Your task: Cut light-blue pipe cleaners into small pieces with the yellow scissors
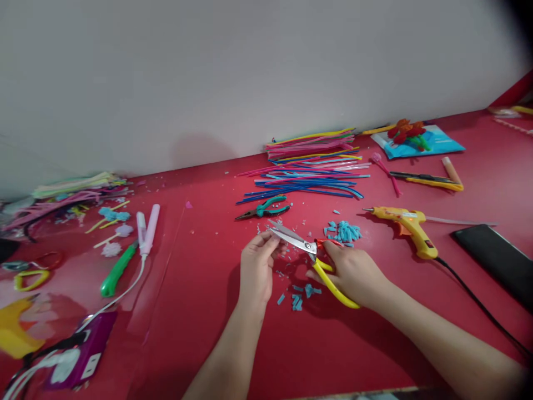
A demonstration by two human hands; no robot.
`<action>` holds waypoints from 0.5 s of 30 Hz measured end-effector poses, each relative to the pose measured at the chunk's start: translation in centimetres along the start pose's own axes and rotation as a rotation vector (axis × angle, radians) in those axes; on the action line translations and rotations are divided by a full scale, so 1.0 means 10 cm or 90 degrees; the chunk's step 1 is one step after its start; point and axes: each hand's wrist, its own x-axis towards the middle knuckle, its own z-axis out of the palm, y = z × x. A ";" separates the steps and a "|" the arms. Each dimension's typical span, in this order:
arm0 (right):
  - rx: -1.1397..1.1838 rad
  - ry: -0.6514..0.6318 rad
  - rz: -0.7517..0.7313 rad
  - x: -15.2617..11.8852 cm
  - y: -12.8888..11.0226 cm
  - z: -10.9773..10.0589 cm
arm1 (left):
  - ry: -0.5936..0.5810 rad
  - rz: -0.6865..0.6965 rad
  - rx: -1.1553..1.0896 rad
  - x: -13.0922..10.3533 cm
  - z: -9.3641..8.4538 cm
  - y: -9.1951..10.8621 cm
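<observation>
My right hand point(353, 272) grips a pair of scissors point(297, 240) with one yellow and one red handle, blades parted and pointing left. At the blade tips is my left hand point(258, 261), fingers pinched together; whatever they hold is too small or hidden to make out. Just beyond my right hand lies a heap of small light-blue pieces point(347, 231). Below the scissors are several flat blue cut strips point(297, 302), with tiny scraps scattered around. Teal-handled pliers point(266, 208) rest behind my left hand.
Bundles of coloured pipe cleaners point(310, 147) lie along the wall. To the right are a yellow glue gun point(406, 222) with a trailing cord, a black phone-like slab point(495, 258) and a blue packet point(441, 143). At left are a pink hair straightener point(147, 230) and a purple power strip point(89, 350).
</observation>
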 end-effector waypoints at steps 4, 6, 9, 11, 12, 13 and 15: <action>-0.030 0.010 -0.015 0.00 0.01 0.03 | 0.000 0.025 -0.002 0.00 -0.01 -0.01; -0.037 0.009 -0.017 0.00 0.02 0.03 | -0.004 0.030 -0.002 0.01 -0.01 -0.02; -0.040 0.009 -0.025 0.00 0.03 0.04 | -0.006 0.036 -0.006 0.01 -0.01 -0.03; -0.042 0.011 -0.031 0.00 0.03 0.04 | -0.008 0.038 -0.009 0.00 -0.01 -0.04; -0.045 0.012 -0.033 0.00 0.03 0.04 | -0.009 0.040 -0.009 0.00 -0.01 -0.04; -0.048 0.013 -0.033 0.00 0.03 0.04 | -0.010 0.042 -0.009 0.00 -0.01 -0.04; -0.057 0.019 -0.034 0.00 0.03 0.04 | -0.010 0.047 -0.008 0.00 -0.01 -0.04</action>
